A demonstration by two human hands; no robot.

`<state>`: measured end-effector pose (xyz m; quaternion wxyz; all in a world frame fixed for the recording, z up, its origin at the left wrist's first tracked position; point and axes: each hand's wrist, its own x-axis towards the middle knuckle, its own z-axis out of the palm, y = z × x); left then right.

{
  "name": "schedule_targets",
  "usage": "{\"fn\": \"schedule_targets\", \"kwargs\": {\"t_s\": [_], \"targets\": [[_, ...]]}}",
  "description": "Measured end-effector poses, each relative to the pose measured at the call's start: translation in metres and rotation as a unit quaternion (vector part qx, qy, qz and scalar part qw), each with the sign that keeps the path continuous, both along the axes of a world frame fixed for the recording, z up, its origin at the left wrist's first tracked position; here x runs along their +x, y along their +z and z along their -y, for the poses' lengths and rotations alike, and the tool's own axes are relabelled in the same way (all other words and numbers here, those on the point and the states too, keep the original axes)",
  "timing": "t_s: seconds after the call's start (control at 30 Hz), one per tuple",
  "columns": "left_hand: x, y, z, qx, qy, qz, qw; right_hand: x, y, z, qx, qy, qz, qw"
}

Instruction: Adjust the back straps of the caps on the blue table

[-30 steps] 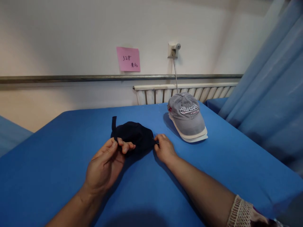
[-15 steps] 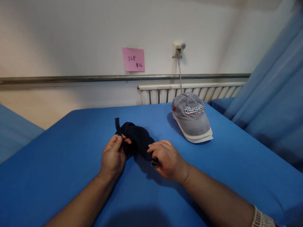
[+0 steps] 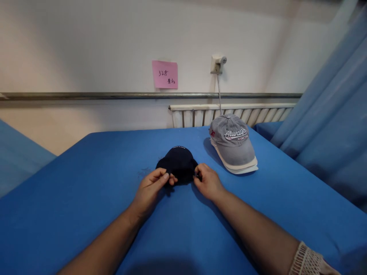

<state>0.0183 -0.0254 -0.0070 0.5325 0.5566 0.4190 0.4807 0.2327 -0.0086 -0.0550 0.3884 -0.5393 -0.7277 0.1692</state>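
The left hand (image 3: 149, 190) pinches a black cap (image 3: 178, 158) at eight o'clock, the right hand (image 3: 210, 183) pinches it at four, apparently to steady it.

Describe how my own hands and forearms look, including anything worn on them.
Your left hand and right hand are ungloved, with no watch or bracelet showing. The left forearm is bare as far as the picture shows. The right forearm is bare up to a cream sleeve edge with a lattice-like openwork pattern.
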Motion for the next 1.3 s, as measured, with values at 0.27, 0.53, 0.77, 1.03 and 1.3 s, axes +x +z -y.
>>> {"fn": "schedule_targets", "kwargs": {"t_s": [0.27, 0.53, 0.77, 1.03, 1.3], "targets": [[0.013, -0.007, 0.003, -0.009, -0.048, -0.134, 0.990, -0.005, 0.005, 0.006, 0.004, 0.009, -0.163, 0.987], [0.018, -0.010, 0.007, -0.074, -0.001, 0.012, 0.997, -0.014, 0.003, 0.013, -0.105, 0.054, -0.287, 0.950], [0.021, -0.012, 0.008, -0.088, -0.015, 0.014, 0.996, -0.016, 0.004, 0.016, -0.089, 0.074, -0.277, 0.954], [0.023, -0.011, 0.009, -0.097, 0.009, 0.000, 0.995, -0.021, 0.004, 0.020, -0.098, 0.091, -0.266, 0.955], [0.022, -0.013, 0.008, -0.091, 0.006, 0.003, 0.996, -0.014, 0.000, 0.018, -0.114, 0.127, -0.251, 0.953]]}}
